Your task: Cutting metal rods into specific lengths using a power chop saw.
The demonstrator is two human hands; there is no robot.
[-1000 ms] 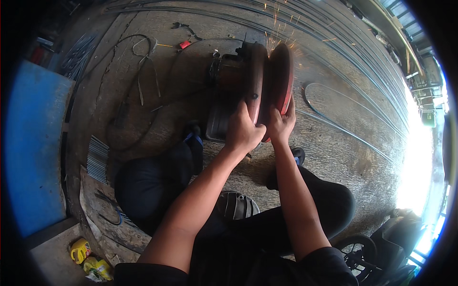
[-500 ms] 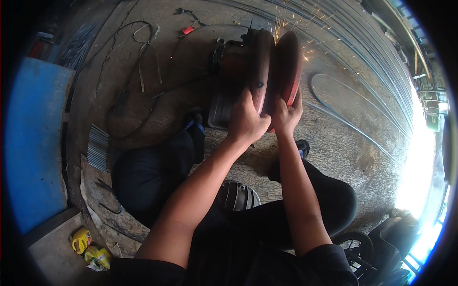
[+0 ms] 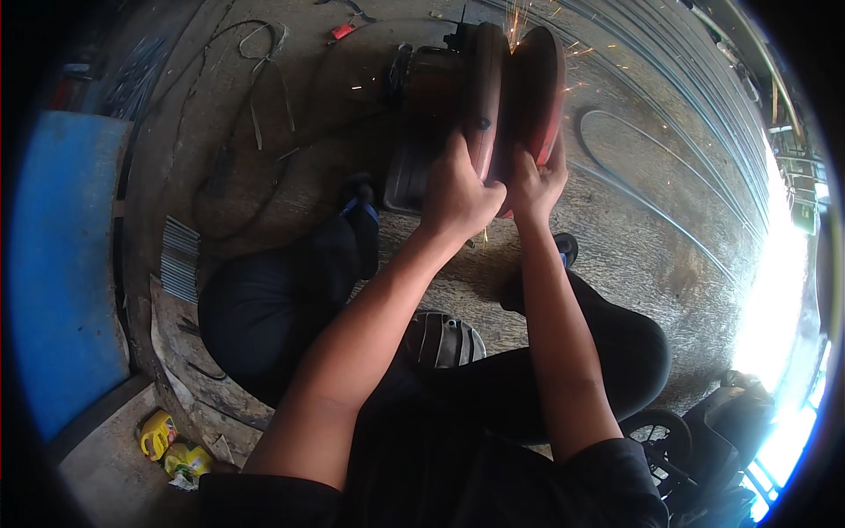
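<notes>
A power tool like a cut-off saw, with a dark motor (image 3: pixel 436 75), stands on the floor before me; a brownish-red rounded guard (image 3: pixel 484 97) rises at its right side. Beside the guard, a gap apart, stands a large red-rimmed disc (image 3: pixel 550 92). Sparks (image 3: pixel 517 26) spray upward from between the two. My right hand (image 3: pixel 540 187) is closed on the disc's lower edge. My left hand (image 3: pixel 461 195) is closed at the guard's lower end, its thumb along the guard; what its fingers hold is hidden.
Long thin metal rods (image 3: pixel 678 97) lie at the far right, one bent in a loop. Cut short rods (image 3: pixel 180 260) lie left of my knee. Cables trail at far left. A ribbed metal part (image 3: pixel 444 341) sits between my legs. A blue panel (image 3: pixel 66 264) and yellow packages (image 3: pixel 158 436) are leftward.
The machine, disc and both hands appear higher in the picture, as does the floor around them. The disc stands slightly farther right of the guard. Both hands keep their hold; sparks continue.
</notes>
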